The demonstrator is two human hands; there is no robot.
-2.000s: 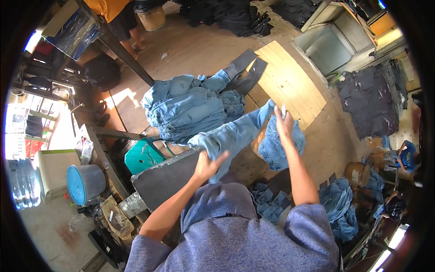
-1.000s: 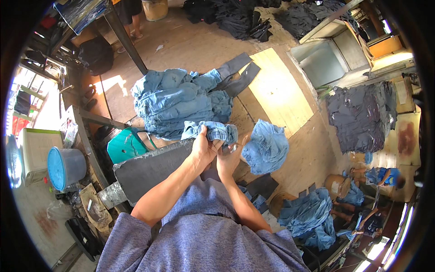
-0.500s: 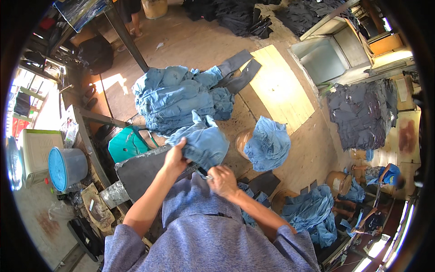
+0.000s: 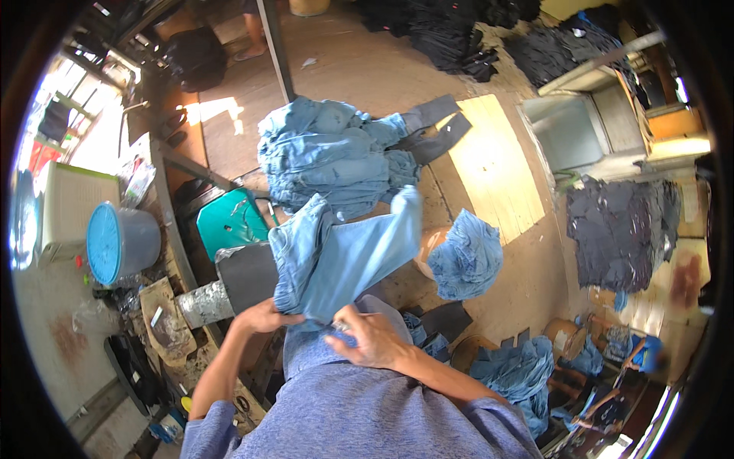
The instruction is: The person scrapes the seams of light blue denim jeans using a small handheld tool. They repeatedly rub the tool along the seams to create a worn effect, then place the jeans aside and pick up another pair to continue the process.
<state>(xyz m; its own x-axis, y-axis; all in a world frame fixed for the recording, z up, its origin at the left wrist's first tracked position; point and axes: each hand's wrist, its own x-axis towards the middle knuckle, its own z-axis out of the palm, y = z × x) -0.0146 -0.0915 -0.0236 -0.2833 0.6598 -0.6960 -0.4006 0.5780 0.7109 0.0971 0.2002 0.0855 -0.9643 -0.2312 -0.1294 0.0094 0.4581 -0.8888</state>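
A pair of light blue denim trousers (image 4: 344, 256) hangs in front of my body, its leg spread up and to the right. My left hand (image 4: 260, 317) is closed on the lower left edge of the denim. Close to the same lower edge, my right hand (image 4: 368, 338) is curled around a small metal tool (image 4: 339, 327), whose exact kind is too small to make out. Beyond the trousers lies a big heap of blue denim (image 4: 321, 157). More denim (image 4: 468, 256) is piled on a round stand to the right.
To the left are a teal stool (image 4: 229, 223), a dark padded board (image 4: 246, 274) and a lidded clear bucket (image 4: 126, 241). Stacks of dark cloth (image 4: 618, 237) stand at the right, with black garments (image 4: 420, 34) at the back. Other people work at the lower right.
The bunched denim has been opened out, its leg now swung up to the right. My left hand has moved down and left to its lower edge; my right hand is slightly lower.
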